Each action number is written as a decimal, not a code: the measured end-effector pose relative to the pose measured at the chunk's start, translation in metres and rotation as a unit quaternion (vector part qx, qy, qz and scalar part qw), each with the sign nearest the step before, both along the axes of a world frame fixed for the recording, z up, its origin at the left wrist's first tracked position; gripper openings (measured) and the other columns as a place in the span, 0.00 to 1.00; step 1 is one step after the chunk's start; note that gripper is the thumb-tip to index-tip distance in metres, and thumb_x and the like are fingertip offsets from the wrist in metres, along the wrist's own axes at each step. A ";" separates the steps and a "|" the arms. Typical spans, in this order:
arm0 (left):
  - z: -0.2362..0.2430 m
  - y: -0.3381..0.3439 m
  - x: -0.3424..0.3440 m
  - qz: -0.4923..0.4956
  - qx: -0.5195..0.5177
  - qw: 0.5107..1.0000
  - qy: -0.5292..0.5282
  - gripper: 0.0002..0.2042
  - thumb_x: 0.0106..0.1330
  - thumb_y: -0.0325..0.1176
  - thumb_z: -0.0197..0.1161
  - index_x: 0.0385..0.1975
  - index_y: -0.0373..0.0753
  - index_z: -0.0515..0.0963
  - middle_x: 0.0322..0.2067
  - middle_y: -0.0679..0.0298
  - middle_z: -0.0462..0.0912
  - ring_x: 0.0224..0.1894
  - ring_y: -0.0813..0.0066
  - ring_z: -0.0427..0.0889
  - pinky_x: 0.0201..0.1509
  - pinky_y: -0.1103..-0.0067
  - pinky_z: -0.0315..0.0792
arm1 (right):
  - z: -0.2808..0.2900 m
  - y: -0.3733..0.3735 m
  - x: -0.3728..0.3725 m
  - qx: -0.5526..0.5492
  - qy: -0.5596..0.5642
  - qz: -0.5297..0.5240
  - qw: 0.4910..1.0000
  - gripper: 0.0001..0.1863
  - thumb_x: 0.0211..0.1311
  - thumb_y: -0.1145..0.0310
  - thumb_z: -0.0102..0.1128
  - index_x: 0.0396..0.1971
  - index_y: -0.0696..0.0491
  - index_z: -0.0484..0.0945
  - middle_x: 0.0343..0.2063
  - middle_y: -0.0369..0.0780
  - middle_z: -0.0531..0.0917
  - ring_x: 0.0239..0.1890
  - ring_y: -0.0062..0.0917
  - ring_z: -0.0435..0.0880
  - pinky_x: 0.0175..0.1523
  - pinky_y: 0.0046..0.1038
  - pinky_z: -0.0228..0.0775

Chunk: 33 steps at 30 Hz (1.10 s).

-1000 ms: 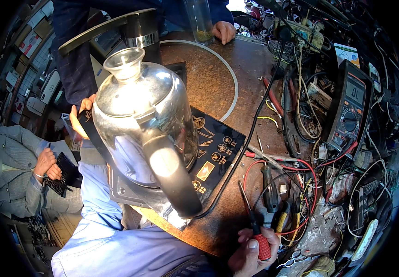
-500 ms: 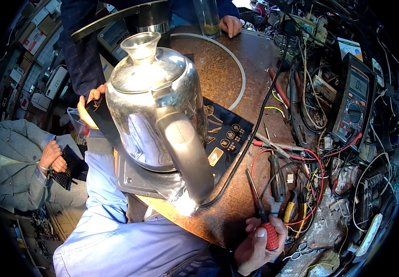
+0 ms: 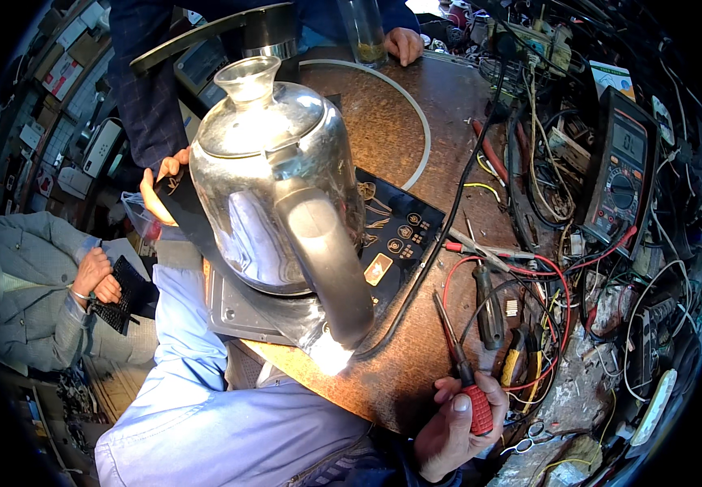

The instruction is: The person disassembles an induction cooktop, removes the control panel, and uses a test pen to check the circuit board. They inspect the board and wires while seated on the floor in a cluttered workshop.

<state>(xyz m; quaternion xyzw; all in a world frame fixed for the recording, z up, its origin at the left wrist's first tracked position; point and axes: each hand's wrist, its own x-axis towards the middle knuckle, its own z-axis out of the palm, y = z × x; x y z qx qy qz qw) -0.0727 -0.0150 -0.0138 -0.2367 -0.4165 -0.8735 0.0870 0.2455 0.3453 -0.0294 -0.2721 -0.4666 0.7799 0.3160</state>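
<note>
My left hand [image 3: 162, 191] grips the far left corner of a black glass-topped electric tea stove [image 3: 395, 247] with gold markings; part of the hand is hidden behind the panel. A shiny steel kettle [image 3: 274, 203] with a clear knob and a black handle stands on the stove and covers much of its top. In my right hand [image 3: 454, 422], at the table's near edge, is a screwdriver [image 3: 478, 408] with a red ribbed handle, fingers closed round it. Its shaft points up and away, apart from the stove.
On the brown table [image 3: 351, 398] lie a dark-handled screwdriver [image 3: 489, 312], pliers with yellow grips [image 3: 513, 361] and red and black test leads. A multimeter [image 3: 620, 174] leans among tangled wires at right. Another person's hand [image 3: 403, 45] rests near a glass [image 3: 365, 36]; someone sits at left [image 3: 34, 284].
Hardly anything differs. The view has shifted slightly, and both hands keep their holds on the stove and the screwdriver.
</note>
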 end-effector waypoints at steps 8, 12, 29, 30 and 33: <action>0.002 0.003 0.001 0.014 0.001 1.000 -0.010 0.22 0.66 0.54 0.45 0.27 0.38 0.70 0.37 0.54 0.73 0.49 0.57 0.70 0.59 0.62 0.64 | 0.001 0.000 -0.001 -0.001 0.001 -0.002 1.000 0.22 0.59 0.67 0.67 0.49 0.63 0.71 0.38 0.43 0.76 0.30 0.29 0.78 0.40 0.27 0.72; 0.003 0.003 0.003 0.022 0.004 1.000 -0.015 0.22 0.66 0.54 0.45 0.26 0.38 0.70 0.36 0.54 0.74 0.49 0.56 0.71 0.59 0.62 0.64 | 0.003 -0.001 -0.002 0.009 -0.001 -0.001 1.000 0.22 0.60 0.66 0.67 0.48 0.63 0.71 0.38 0.43 0.76 0.30 0.29 0.78 0.40 0.27 0.71; 0.012 -0.007 0.003 0.008 0.032 0.998 -0.059 0.23 0.66 0.54 0.45 0.23 0.37 0.68 0.36 0.52 0.76 0.52 0.54 0.71 0.64 0.61 0.62 | -0.004 -0.006 -0.006 0.105 0.004 -0.008 0.994 0.18 0.63 0.71 0.59 0.49 0.64 0.71 0.29 0.43 0.78 0.29 0.24 0.76 0.43 0.30 0.72; 0.012 -0.009 0.003 0.012 0.029 0.998 -0.057 0.24 0.67 0.54 0.43 0.23 0.37 0.68 0.35 0.52 0.76 0.51 0.54 0.72 0.64 0.61 0.62 | -0.005 -0.006 -0.007 0.102 0.008 -0.012 0.995 0.17 0.62 0.73 0.60 0.48 0.64 0.72 0.29 0.43 0.78 0.28 0.24 0.76 0.41 0.29 0.73; 0.016 -0.005 -0.005 0.046 0.028 0.996 -0.067 0.27 0.69 0.55 0.40 0.22 0.35 0.69 0.33 0.49 0.80 0.49 0.53 0.76 0.61 0.63 0.65 | -0.001 -0.009 -0.007 0.105 0.003 -0.027 0.994 0.17 0.62 0.74 0.61 0.49 0.65 0.73 0.29 0.43 0.79 0.28 0.24 0.78 0.42 0.26 0.73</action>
